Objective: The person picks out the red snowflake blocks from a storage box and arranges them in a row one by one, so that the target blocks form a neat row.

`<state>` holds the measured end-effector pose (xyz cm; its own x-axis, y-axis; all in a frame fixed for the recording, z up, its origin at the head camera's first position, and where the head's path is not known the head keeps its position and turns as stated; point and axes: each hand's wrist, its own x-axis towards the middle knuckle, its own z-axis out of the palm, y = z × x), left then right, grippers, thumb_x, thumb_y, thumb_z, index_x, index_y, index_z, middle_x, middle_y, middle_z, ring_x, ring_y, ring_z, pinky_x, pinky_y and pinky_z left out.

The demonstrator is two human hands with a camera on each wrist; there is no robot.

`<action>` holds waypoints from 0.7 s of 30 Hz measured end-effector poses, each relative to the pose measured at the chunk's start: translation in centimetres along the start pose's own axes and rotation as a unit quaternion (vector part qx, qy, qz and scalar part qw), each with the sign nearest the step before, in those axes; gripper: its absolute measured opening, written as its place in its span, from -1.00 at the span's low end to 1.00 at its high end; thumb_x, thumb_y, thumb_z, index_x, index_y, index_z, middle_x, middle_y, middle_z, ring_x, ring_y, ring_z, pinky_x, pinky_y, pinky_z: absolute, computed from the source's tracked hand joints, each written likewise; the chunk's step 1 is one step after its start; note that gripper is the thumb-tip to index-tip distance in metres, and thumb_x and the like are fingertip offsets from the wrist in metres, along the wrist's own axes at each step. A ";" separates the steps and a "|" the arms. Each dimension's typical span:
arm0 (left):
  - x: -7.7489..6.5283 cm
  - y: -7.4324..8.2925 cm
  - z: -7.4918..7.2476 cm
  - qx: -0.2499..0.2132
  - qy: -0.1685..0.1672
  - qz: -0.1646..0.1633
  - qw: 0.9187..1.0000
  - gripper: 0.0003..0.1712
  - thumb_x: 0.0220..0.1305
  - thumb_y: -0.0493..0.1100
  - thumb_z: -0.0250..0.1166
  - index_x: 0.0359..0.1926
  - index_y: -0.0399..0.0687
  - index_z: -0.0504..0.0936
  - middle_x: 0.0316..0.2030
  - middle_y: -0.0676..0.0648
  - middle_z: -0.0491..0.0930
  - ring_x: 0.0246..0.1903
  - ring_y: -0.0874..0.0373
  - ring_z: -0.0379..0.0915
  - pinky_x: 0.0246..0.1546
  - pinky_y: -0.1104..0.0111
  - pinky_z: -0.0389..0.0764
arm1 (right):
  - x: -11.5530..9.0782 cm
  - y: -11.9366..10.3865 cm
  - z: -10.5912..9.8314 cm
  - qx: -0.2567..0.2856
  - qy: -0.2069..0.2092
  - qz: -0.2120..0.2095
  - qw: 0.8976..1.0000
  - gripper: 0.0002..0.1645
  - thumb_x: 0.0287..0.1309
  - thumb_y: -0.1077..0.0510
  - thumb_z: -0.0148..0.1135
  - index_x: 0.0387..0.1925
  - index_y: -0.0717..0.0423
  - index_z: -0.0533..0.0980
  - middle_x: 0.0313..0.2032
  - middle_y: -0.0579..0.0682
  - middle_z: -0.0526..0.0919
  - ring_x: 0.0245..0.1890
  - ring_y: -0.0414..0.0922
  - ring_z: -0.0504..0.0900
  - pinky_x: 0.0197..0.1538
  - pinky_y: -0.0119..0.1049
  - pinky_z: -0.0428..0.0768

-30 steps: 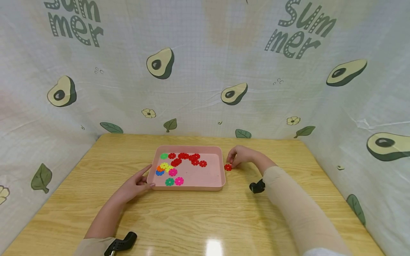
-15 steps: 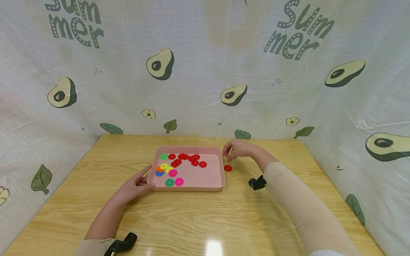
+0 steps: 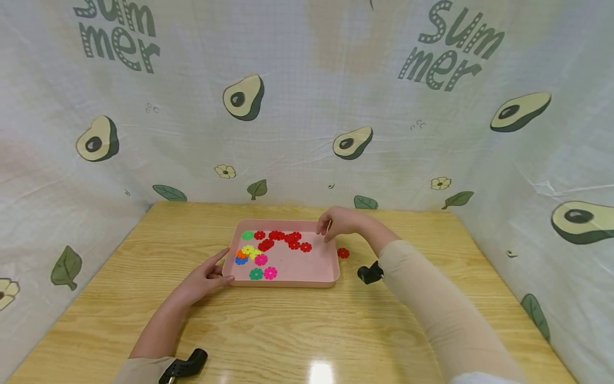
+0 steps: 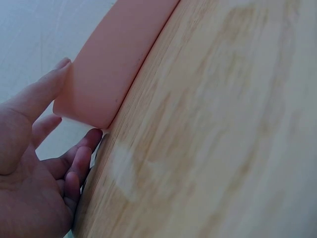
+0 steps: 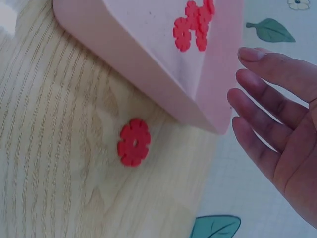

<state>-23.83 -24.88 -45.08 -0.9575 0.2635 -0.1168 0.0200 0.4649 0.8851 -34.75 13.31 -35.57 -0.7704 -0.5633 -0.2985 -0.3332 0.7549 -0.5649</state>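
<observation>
The pink tray (image 3: 283, 284) lies on the table with several flower-shaped plastic discs inside. Most are red discs (image 3: 305, 247); green, yellow, orange, blue and pink ones sit toward its left side. My left hand (image 3: 203, 279) holds the tray's near left corner, thumb on the front wall and fingers around the left side. Over the tray's far right part hovers my right hand (image 3: 341, 220), fingers loosely bent. Nothing shows between those fingers in the right wrist view. A single red disc (image 5: 134, 142) lies flat on the table, just outside the tray's right wall.
The wooden table (image 3: 268, 330) extends around the tray on all sides. A printed cloth (image 3: 288, 149) with avocados and leaves hangs behind and at both sides. Black wrist camera mounts (image 3: 371, 273) stick out from the forearms.
My right hand has left the red disc beside the tray, rising and moving left over the tray's right rim. The disc stays on the table. The left hand keeps its place at the corner.
</observation>
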 end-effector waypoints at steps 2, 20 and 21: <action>-0.1 0.1 0.0 -0.001 0.000 0.000 1.000 -0.04 0.25 -0.05 0.38 0.52 -0.08 0.06 -0.06 -0.22 0.57 -0.20 0.01 0.46 -0.13 0.29 0.48 | 0.5 -0.2 0.3 0.002 -0.004 -0.002 1.000 -0.74 0.11 0.33 0.38 -0.12 0.28 0.63 -0.15 0.15 0.65 -0.21 -0.07 0.53 -0.15 -0.28 0.55; 0.0 0.0 0.1 -0.004 0.012 -0.009 1.000 -0.05 0.23 -0.03 0.39 0.52 -0.04 0.09 -0.06 -0.20 0.56 -0.21 0.01 0.44 -0.13 0.28 0.47 | 3.3 -1.2 2.5 -0.009 -0.026 0.003 1.000 -0.79 0.09 0.35 0.36 -0.20 0.13 0.67 -0.19 0.00 0.65 -0.17 -0.07 0.53 -0.11 -0.26 0.56; 0.0 0.0 0.1 -0.005 0.012 -0.009 1.000 -0.05 0.23 -0.03 0.39 0.52 -0.05 0.09 -0.06 -0.20 0.56 -0.21 0.01 0.44 -0.13 0.28 0.47 | 3.4 -1.3 2.6 -0.010 -0.026 0.005 1.000 -0.79 0.09 0.35 0.37 -0.20 0.12 0.67 -0.18 -0.01 0.64 -0.16 -0.07 0.53 -0.10 -0.26 0.56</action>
<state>-23.76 -24.79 -45.09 -0.9642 0.2352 -0.1225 -0.0002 0.4614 0.8872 -35.52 9.58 -37.86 -0.7445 -0.5716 -0.3450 -0.3359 0.7672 -0.5464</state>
